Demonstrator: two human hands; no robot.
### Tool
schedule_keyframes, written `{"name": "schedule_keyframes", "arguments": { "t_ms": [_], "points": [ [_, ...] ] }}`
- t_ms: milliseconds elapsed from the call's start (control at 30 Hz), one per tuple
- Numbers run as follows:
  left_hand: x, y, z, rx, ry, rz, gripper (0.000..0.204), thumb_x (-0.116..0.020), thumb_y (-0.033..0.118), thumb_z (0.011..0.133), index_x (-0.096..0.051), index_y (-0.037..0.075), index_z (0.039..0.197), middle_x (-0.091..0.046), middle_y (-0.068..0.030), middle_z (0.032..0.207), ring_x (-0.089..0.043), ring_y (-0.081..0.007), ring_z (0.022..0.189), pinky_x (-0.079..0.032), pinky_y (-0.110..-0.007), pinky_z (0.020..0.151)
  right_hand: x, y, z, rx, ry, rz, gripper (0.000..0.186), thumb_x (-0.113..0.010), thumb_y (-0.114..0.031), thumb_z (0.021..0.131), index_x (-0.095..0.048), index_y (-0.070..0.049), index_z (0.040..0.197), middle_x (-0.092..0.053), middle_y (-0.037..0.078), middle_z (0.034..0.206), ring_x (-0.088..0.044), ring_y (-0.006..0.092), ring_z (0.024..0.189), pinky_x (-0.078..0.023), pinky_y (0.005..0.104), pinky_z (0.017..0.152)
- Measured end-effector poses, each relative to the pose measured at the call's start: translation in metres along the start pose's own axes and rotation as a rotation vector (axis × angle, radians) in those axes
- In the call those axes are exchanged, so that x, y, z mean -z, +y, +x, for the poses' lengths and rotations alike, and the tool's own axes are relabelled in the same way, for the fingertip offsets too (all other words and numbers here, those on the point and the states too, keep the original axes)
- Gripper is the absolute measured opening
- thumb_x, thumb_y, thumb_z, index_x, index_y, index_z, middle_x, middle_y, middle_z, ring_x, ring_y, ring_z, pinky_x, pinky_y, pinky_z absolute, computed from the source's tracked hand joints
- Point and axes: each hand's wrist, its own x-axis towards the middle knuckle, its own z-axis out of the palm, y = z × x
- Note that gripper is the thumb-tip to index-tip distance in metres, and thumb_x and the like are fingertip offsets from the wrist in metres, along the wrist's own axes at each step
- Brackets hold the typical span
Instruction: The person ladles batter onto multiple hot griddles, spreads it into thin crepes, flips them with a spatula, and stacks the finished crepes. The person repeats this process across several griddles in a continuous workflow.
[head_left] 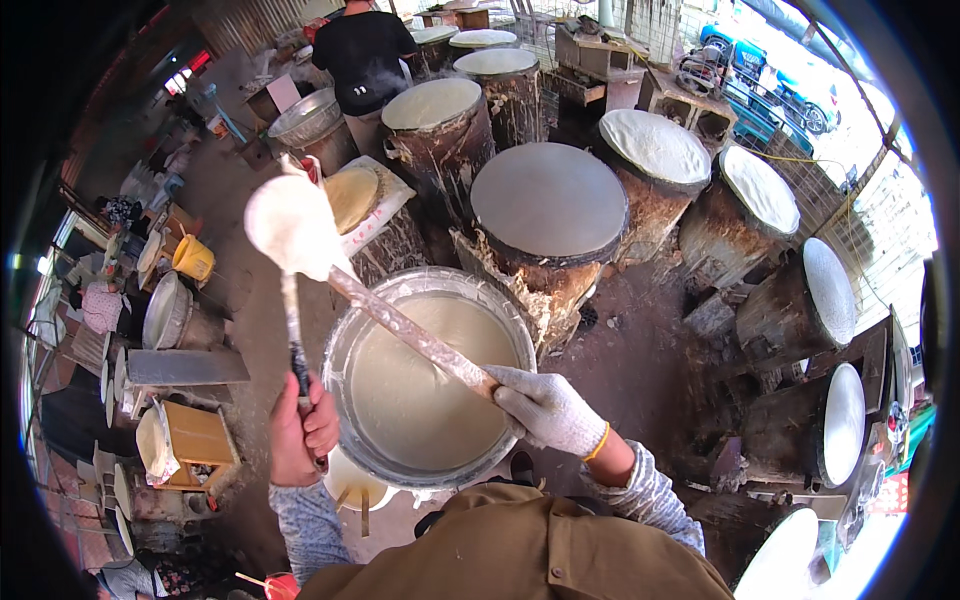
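Ladle (pixel 292 310), black-handled (round end coated white), stands in the curled grip of the bare left hand (pixel 303 432); the white-gloved right hand (pixel 550 408) clasps a wooden stick (pixel 415 335) slanting above a round metal basin (pixel 336 385) of cream-coloured liquid (pixel 425 415).

To my left: one yellow bucket (pixel 193 258), one wooden box (pixel 203 432). Ahead of me: one person (pixel 362 55) in black. Beyond, right: blue vehicles (pixel 746 58).

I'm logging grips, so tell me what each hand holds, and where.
Left hand: the ladle, by its dark handle. Right hand, gloved: the stick, by its near end.
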Motion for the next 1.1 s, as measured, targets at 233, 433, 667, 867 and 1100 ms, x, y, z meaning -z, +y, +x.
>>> {"name": "schedule_keyframes", "arguments": {
  "t_ms": [233, 433, 667, 867, 1100],
  "points": [
    [-0.023, -0.030, -0.002, 0.275, 0.194, -0.104, 0.038, -0.043, 0.047, 0.103, -0.047, 0.013, 0.087, -0.033, 0.0059, 0.060, -0.030, -0.0059, 0.042, -0.028, -0.023, 0.036, 0.029, 0.028, -0.004, 0.297, 0.267, -0.479, 0.035, -0.056, -0.017, 0.096, -0.061, -0.009, 0.130, -0.065, 0.016, 0.069, -0.067, 0.0275, 0.059, -0.052, 0.0359, 0.057],
    [-0.072, -0.087, 0.024, 0.761, 0.002, -0.723, 0.035, -0.047, 0.039, 0.104, -0.047, 0.007, 0.090, -0.036, 0.0048, 0.064, -0.035, -0.0060, 0.046, -0.034, -0.023, 0.041, 0.091, 0.081, -0.047, 0.209, 0.515, -0.979, 0.038, -0.058, -0.026, 0.094, -0.061, -0.026, 0.132, -0.066, 0.013, 0.072, -0.064, 0.0343, 0.060, -0.051, 0.0452, 0.055],
    [-0.246, -0.143, 0.078, 1.002, -0.169, -0.731, 0.034, -0.045, 0.037, 0.104, -0.047, 0.005, 0.091, -0.037, 0.0039, 0.064, -0.035, -0.0075, 0.047, -0.034, -0.025, 0.043, 0.220, 0.156, -0.209, 0.133, 0.842, -1.066, 0.046, -0.068, -0.019, 0.086, -0.062, -0.027, 0.131, -0.056, 0.010, 0.075, -0.057, 0.0299, 0.064, -0.047, 0.0417, 0.057],
    [-0.420, -0.225, 0.100, 1.233, -0.456, -0.399, 0.040, -0.038, 0.043, 0.106, -0.044, 0.008, 0.089, -0.033, 0.0040, 0.062, -0.033, -0.0063, 0.044, -0.032, -0.024, 0.037, 0.273, 0.233, -0.387, -0.087, 1.312, -0.498, 0.045, -0.064, -0.019, 0.091, -0.059, -0.017, 0.135, -0.067, 0.006, 0.089, -0.066, 0.0215, 0.082, -0.052, 0.0372, 0.070],
    [-0.634, -0.355, 0.097, 1.541, -0.922, -0.104, 0.039, -0.034, 0.041, 0.107, -0.042, 0.006, 0.092, -0.033, 0.0020, 0.062, -0.032, -0.0075, 0.044, -0.032, -0.024, 0.037, 0.297, 0.170, -0.468, 0.387, 1.531, 0.721, 0.064, -0.054, -0.013, 0.099, -0.026, -0.019, 0.156, -0.053, -0.001, 0.109, -0.053, 0.0069, 0.072, -0.045, 0.0188, 0.060]
  ]
}}
